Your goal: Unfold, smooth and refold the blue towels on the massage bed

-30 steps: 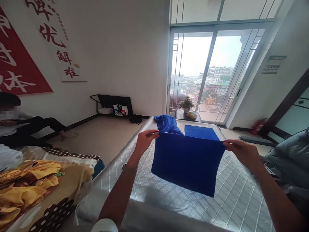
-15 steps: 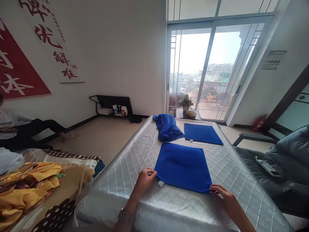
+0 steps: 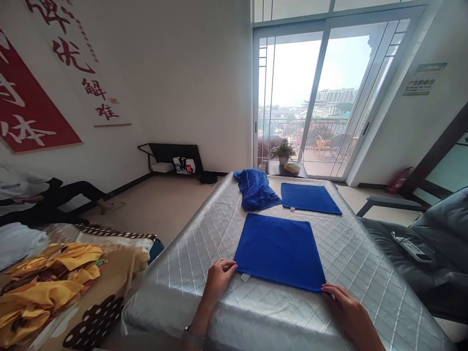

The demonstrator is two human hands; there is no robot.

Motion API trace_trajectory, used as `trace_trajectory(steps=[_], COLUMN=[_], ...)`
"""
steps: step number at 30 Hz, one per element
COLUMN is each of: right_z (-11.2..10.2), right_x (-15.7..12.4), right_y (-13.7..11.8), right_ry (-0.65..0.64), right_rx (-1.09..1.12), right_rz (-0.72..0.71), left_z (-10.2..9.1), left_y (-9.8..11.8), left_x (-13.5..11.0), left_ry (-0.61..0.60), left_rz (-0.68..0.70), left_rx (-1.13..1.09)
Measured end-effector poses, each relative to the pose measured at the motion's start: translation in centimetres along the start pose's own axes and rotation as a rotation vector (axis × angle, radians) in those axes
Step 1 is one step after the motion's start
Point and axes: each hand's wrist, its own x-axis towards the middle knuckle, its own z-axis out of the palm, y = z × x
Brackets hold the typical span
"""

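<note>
A blue cloth point(image 3: 280, 251) lies spread flat on the silver quilted surface point(image 3: 204, 234) in front of me. My left hand point(image 3: 218, 279) is at its near left corner, fingers curled and pinching the edge beside a small white tag. My right hand point(image 3: 345, 307) rests at the near right corner, fingers stretched flat on the surface and just touching the cloth. Farther back lie a second flat blue cloth point(image 3: 310, 198) and, to its left, a crumpled heap of blue cloths point(image 3: 256, 189).
A grey armchair point(image 3: 435, 234) with a remote control point(image 3: 411, 246) stands at the right. At the left is a bed with yellow fabric point(image 3: 44, 285), and a person point(image 3: 32, 195) sits by the wall. A glass balcony door point(image 3: 310, 102) is behind.
One second ago both hands held the cloth up in the air by its top corners. It has since been laid flat, and my hands now sit at its near corners.
</note>
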Motion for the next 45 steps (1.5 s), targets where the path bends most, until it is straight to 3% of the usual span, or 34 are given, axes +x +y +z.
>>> trace_trajectory(steps=[15, 24, 29, 35, 40, 45], right_z=[-0.1, -0.6, -0.6, 2.5, 5.7, 6.1], right_x=[-0.6, -1.1, -0.1, 2.7, 2.8, 2.2], right_y=[-1.6, -2.3, -3.0, -3.9, -3.7, -3.6], right_ry=[0.059, 0.014, 0.015, 0.083, -0.064, -0.162], right_rx=[-0.071, -0.089, -0.181, -0.243, -0.330, -0.372], right_rz=[0.019, 0.002, 0.068, 0.067, 0.118, 0.180], left_z=[-0.6, -1.1, -1.2, -1.1, -1.1, -1.4], left_y=[0.5, 0.2, 0.5, 1.1, 1.4, 2.0], left_x=[-0.3, -0.3, -0.5, -1.0, -1.1, -1.4], left_ry=[-0.038, -0.067, -0.079, -0.041, -0.022, -0.044], left_rz=[0.005, -0.057, -0.057, -0.008, -0.002, -0.016], left_rx=[-0.026, -0.062, -0.040, 0.015, 0.016, 0.051])
